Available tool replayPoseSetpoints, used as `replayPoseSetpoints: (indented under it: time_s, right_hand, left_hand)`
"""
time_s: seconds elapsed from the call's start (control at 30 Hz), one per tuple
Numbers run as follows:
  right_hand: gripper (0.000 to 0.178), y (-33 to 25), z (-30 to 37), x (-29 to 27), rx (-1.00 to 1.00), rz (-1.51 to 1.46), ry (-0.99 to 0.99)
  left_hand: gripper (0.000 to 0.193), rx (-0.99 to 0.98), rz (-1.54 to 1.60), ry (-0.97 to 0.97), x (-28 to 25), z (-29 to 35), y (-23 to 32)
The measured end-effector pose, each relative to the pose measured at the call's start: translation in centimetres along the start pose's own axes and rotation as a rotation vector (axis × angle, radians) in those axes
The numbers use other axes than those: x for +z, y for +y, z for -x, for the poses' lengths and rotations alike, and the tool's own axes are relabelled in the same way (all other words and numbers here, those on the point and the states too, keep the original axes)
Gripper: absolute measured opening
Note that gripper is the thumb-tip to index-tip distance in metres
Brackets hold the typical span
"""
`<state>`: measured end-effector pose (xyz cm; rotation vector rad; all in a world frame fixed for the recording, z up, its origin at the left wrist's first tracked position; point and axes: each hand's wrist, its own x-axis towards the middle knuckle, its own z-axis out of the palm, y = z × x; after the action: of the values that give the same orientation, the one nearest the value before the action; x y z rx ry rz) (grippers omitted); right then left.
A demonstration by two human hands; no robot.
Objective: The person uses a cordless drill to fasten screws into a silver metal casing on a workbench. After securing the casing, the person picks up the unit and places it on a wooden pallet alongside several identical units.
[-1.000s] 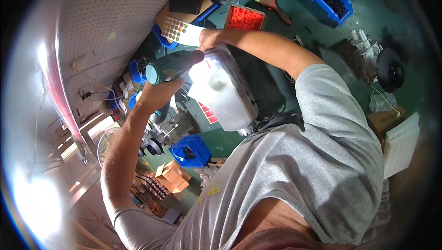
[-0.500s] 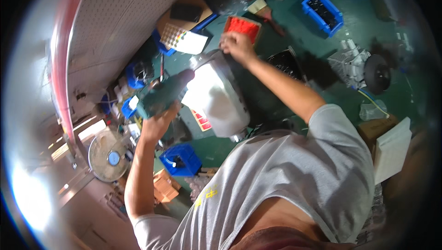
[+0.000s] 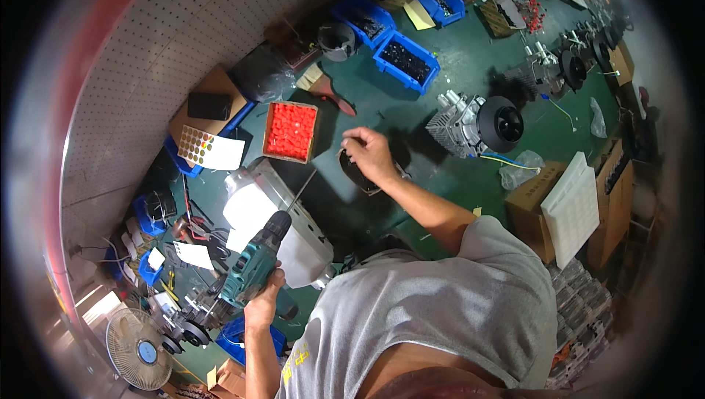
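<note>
My left hand [image 3: 264, 297] is wrapped round the grip of a teal cordless drill [image 3: 252, 270]. The drill's long bit points up and right, across a smooth silver-white metal cylinder [image 3: 302, 256] that lies on the green bench. Over a small dark open box [image 3: 355, 173] of what look like black screws hovers my right hand [image 3: 373, 155]. Its thumb and fingers are drawn together, and whatever may be between them is too small to see. A square box of red caps [image 3: 290, 131] stands beyond the cylinder, left of my right hand.
Finned metal motor [image 3: 477, 123] with a black fan wheel sits to the right. Blue bins of dark parts [image 3: 406, 62] line the far side, near a brush [image 3: 330, 92]. White sheets [image 3: 571, 211] and cartons stand at the right edge, a fan [image 3: 139, 349] at lower left.
My right hand has moved from beside the red caps and the cylinder's far end to the small dark box. The drill has drawn nearer to me, and the whole view has shifted.
</note>
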<state>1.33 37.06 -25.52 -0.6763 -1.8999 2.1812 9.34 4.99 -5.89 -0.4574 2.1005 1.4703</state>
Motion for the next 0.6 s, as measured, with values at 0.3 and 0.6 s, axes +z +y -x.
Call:
replayPoseSetpoints:
  time_s: [0.3, 0.6]
  right_hand:
    - [0.021, 8.0, -4.9, -9.7, -0.131, 0.422, 0.437]
    - [0.02, 11.6, -10.5, -9.3, -0.246, 1.022, 0.121]
  left_hand:
    - [0.031, 0.017, -0.129, -0.052, 0.5, 0.2, -0.3]
    - [0.026, -0.002, -0.203, -0.071, -0.6, 0.4, 0.2]
